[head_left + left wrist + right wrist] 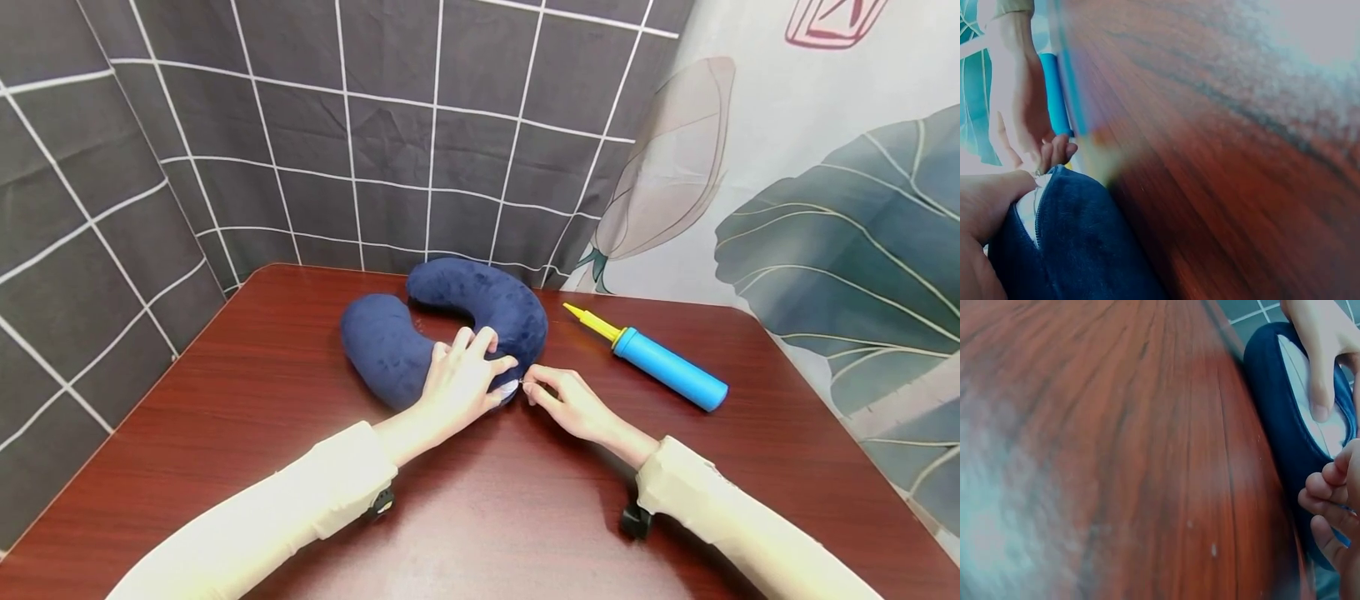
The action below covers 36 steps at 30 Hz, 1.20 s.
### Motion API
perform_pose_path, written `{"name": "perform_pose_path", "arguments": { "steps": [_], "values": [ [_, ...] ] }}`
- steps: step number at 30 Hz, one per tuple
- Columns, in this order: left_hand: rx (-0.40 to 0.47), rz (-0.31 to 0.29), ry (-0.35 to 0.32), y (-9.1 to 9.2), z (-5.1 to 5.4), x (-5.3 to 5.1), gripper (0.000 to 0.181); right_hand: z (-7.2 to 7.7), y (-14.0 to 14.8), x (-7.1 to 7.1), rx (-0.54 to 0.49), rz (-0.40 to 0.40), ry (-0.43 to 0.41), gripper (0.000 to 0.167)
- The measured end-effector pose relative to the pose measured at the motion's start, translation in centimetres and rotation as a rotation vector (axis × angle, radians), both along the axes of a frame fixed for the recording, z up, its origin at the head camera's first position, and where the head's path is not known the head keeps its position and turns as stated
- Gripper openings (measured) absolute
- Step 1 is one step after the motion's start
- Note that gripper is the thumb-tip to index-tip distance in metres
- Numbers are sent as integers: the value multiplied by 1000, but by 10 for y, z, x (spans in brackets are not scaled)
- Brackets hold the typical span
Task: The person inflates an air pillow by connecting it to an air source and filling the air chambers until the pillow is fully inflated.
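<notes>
A navy U-shaped neck pillow (pixel 384 348) lies on the table. Its zipper (pixel 1037 215) is partly open, and a white inner lining (pixel 1300 372) shows through the gap. My left hand (pixel 463 373) grips the pillow beside the opening, fingers bent over the top and thumb pressed on the white lining. At the right end of the opening, my right hand (pixel 572 404) pinches the small zipper pull (pixel 521 381) between thumb and forefinger. The right hand's other fingers curl loosely in the right wrist view.
A blue hand pump (pixel 671 368) with a yellow nozzle (pixel 592 321) lies to the right of the pillow on the reddish-brown table (pixel 480 517). Dark checked cloth (pixel 390 133) hangs behind and on the left; a leaf-patterned curtain (pixel 847 225) hangs on the right.
</notes>
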<state>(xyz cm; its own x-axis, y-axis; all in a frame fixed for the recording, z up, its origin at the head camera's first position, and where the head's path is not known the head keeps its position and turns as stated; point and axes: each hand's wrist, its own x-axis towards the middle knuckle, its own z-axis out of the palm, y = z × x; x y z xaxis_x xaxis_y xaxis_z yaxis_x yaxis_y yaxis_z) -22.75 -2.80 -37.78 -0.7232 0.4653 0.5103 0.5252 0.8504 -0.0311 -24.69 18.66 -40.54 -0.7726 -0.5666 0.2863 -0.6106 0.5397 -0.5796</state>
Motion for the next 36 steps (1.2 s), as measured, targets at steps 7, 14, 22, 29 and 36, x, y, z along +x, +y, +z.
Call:
{"name": "perform_pose_path", "arguments": {
  "steps": [7,14,22,29,36],
  "values": [
    [20,-6,-13,1,1,2,30,-2,1,2,5,7,18,16],
    [19,16,15,5,1,3,30,-1,4,0,37,-28,-6,17],
    [28,14,-15,6,3,2,30,2,2,2,27,-36,-12,16],
    [36,15,-28,5,-1,2,29,-1,-3,4,9,8,7,16],
    [38,16,-40,4,-1,2,31,0,-7,7,11,40,51,15]
  ]
}}
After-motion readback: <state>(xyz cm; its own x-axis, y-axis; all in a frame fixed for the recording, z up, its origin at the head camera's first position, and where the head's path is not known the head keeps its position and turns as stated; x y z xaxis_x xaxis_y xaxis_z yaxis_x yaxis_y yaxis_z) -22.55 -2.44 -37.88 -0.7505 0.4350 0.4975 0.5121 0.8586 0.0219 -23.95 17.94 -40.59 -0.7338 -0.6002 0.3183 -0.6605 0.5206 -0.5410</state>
